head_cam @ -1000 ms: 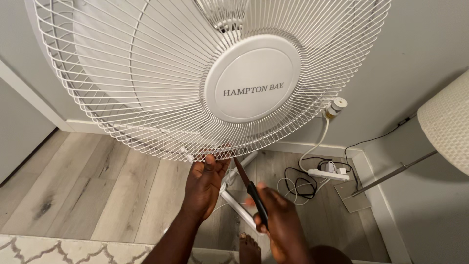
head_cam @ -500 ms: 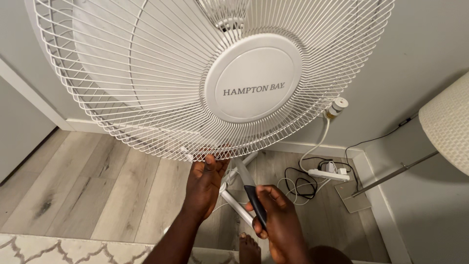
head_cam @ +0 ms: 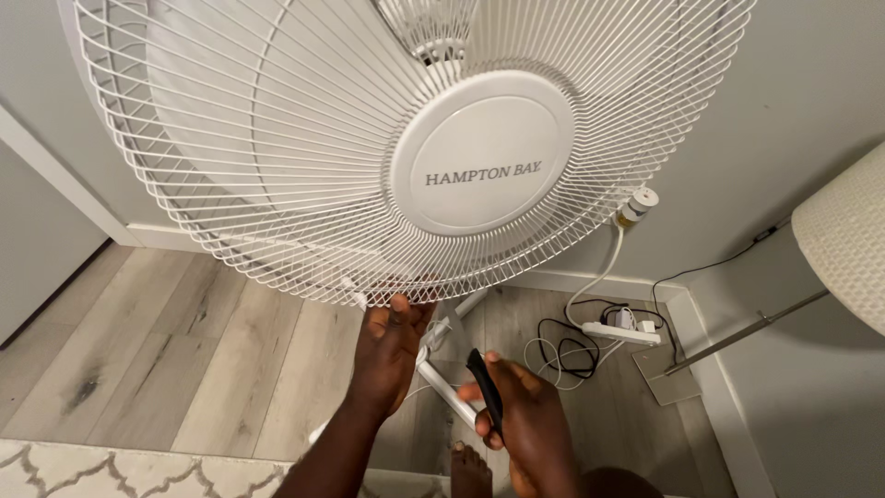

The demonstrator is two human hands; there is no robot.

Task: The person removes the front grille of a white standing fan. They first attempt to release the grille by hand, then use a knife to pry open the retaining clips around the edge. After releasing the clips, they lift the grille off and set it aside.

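Observation:
A white pedestal fan fills the upper view, its wire front grille (head_cam: 277, 184) ringing a round white hub cap (head_cam: 481, 152). My left hand (head_cam: 387, 355) reaches up from below, fingertips touching the bottom rim of the grille beside a small clip. My right hand (head_cam: 525, 415) sits lower and to the right, closed around the black handle of a knife (head_cam: 485, 383) that points up toward the rim. The blade is hard to make out past the handle. The fan's white stand leg (head_cam: 442, 383) runs between my hands.
A white power strip (head_cam: 622, 332) with tangled cords lies on the wood floor by the baseboard. A floor lamp's shade (head_cam: 843, 249) and flat base (head_cam: 664, 369) stand at the right. A patterned rug (head_cam: 138, 470) edges the bottom left. My bare foot (head_cam: 470, 470) shows below.
The knife, earlier held with its blade up at the grille's bottom rim, has dropped back; its blade no longer shows. My left hand stays on the rim.

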